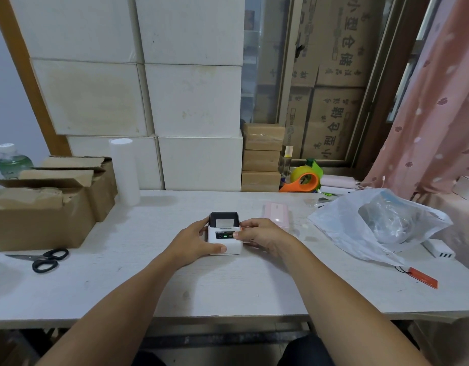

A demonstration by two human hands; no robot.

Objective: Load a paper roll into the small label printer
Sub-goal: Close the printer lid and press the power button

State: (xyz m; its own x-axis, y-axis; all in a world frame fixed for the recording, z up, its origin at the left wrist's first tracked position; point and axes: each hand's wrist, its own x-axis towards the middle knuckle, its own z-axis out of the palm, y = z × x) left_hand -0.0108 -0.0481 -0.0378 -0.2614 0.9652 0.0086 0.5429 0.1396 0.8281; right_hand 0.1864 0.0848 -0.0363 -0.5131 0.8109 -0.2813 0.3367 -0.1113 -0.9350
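The small label printer [224,233] sits upright near the middle of the white tabletop [228,286], white-bodied with a dark top section tilted back; a pale rectangle, white paper or a window, shows in it. A dark control strip across its front carries small green lights. The left hand [193,240] wraps the printer's left side, thumb laid along the lower front edge, so its grip is closed on the printer. The right hand [259,233] rests against the right side with the thumb tip on the control strip; the other fingers curl beside and behind the body, and whether they clamp it cannot be told.

Just behind the right hand lies a flat pink device [276,213]. Further right a crumpled white plastic bag [373,225] spreads over the tabletop, with a white multi-port charger [439,249] at its near edge and an orange tag [423,278] on a black cord nearer the front edge. Behind the bag, at the back, stands an orange-handled tape dispenser [304,180] with a yellow roll.

To the left, black-handled scissors [43,258] lie flat, beside open cardboard boxes [43,207]. A tall white roll [123,170] stands upright behind them, and a clear bottle [11,161] stands at the far left. Stacked white boxes [149,88] fill the wall behind.
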